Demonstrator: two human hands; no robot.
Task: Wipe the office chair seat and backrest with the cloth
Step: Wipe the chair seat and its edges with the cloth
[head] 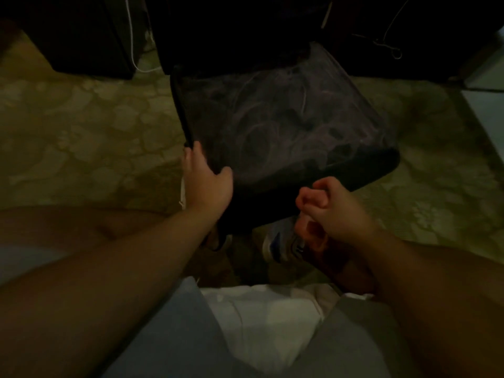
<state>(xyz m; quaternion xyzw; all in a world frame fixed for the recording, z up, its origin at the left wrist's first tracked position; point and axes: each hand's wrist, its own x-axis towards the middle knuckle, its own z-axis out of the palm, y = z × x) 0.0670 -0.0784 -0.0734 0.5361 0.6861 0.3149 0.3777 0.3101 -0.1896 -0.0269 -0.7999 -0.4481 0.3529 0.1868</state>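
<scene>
The black office chair stands in front of me, seen from above and behind. Its mesh backrest (278, 124) tilts away, with a padded top edge (354, 173) nearest me. My left hand (207, 181) grips the backrest's left edge, thumb on the mesh. My right hand (327, 203) is curled into a fist just at the top edge, and nothing shows inside it. A thin white strip (182, 193) hangs beside my left wrist; I cannot tell whether it is the cloth. The seat is hidden behind the backrest.
A pale patterned floor (81, 137) spreads to both sides. Dark furniture (90, 36) with a white cable (132, 36) stands at the back. A white and blue thing (281, 246), perhaps a shoe, lies under the chair's edge. The light is very dim.
</scene>
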